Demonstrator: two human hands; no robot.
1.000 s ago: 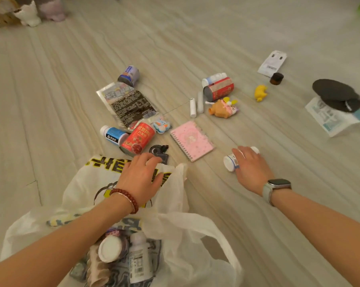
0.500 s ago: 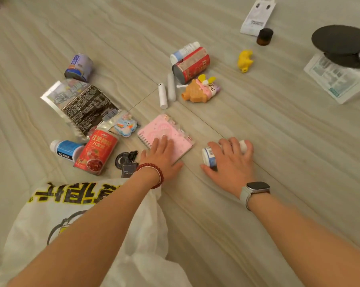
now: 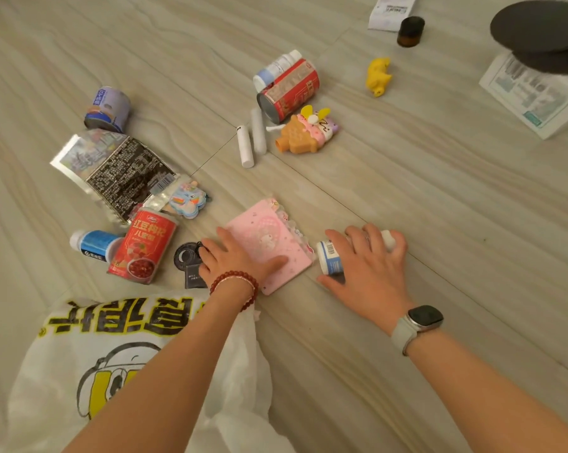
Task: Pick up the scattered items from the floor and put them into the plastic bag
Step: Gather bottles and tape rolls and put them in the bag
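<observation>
While the bag (image 3: 119,348) lies near left under the left forearm, both hands work just beyond it. The left hand (image 3: 235,261) lies flat, fingers straight, on the pink notebook (image 3: 269,243), whose long axis runs near-right to far-left. Just right, the right hand (image 3: 369,266) curls over a small bottle (image 3: 330,258) lying crosswise. Cans and toys lie farther off.

Household items lie scattered across a pale wood-grain floor (image 3: 407,197): a pink notebook (image 3: 269,237) at centre, a red can (image 3: 142,246) and foil packet (image 3: 119,171) toward the left edge, a second red can (image 3: 289,89) and yellow toy (image 3: 378,75) farther back, a printed plastic bag (image 3: 112,348) at the near edge.
</observation>
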